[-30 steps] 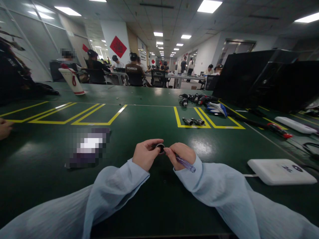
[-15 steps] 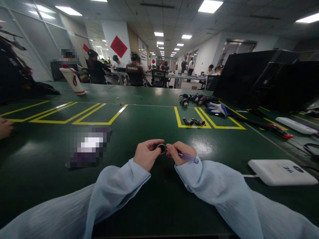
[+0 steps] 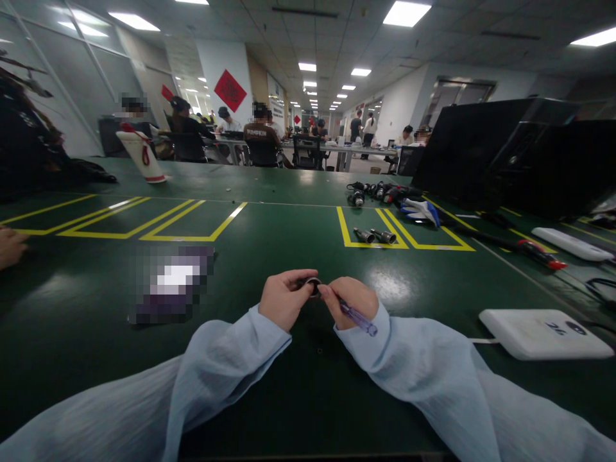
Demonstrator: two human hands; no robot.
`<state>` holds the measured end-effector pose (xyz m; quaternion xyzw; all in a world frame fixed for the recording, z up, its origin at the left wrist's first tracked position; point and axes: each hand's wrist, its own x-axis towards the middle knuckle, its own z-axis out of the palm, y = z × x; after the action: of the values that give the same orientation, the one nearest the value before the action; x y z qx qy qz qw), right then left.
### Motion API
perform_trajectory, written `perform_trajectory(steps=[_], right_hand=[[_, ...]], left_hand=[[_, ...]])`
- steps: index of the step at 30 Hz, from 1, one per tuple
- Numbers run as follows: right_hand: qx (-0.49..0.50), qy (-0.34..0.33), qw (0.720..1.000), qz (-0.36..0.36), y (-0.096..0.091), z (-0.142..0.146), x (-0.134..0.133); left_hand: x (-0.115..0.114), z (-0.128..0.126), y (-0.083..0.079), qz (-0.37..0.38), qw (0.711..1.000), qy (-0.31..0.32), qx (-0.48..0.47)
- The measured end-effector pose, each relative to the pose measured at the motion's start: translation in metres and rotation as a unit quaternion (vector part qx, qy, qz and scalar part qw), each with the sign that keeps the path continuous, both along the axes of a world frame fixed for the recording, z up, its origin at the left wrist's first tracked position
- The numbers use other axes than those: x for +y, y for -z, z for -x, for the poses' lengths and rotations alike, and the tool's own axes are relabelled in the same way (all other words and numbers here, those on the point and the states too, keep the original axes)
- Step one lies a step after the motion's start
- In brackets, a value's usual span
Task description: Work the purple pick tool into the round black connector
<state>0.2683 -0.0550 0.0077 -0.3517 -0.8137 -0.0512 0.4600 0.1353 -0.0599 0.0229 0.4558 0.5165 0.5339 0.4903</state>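
In the middle of the head view, my left hand is closed around a small round metal fitting. Its dark open end faces right, and the rest is hidden by my fingers. My right hand grips a slim screwdriver with a clear purple handle, which sticks out below the palm toward the lower right. The right fingertips are at the rim of the fitting; the screwdriver's tip cannot be made out. Beyond my hands, two metal fittings lie side by side inside a yellow-taped box.
A blurred phone-like slab lies left. On the right are a white numbered box with cables, a red-black tool, a blue-white glove and dark parts. Another person's hand rests at the left edge.
My right hand has turned at the wrist, and the screwdriver's handle now slants more steeply downward. My left hand and the fitting stay almost in place.
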Motion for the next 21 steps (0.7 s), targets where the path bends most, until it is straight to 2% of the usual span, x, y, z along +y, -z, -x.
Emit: perform_trajectory(steps=[5, 10, 16, 18, 21], right_hand=[[0.014, 0.017, 0.999, 0.046, -0.003, 0.0, -0.002], [0.005, 0.001, 1.0, 0.02, -0.004, -0.002, -0.002], [0.083, 0.008, 0.988, 0.133, -0.006, 0.001, -0.003], [0.157, -0.006, 0.965, 0.209, -0.009, 0.002, -0.004], [0.265, -0.056, 0.892, 0.363, -0.018, -0.001, -0.003]], left_hand=[[0.0, -0.001, -0.001, 0.004, 1.0, -0.009, 0.004], [-0.001, -0.002, -0.003, 0.011, 1.0, -0.003, 0.003], [0.0, -0.001, 0.002, 0.004, 1.0, 0.015, -0.007], [0.002, 0.0, 0.005, 0.002, 1.0, 0.015, -0.002], [0.006, 0.004, 0.006, 0.002, 1.0, 0.009, 0.023]])
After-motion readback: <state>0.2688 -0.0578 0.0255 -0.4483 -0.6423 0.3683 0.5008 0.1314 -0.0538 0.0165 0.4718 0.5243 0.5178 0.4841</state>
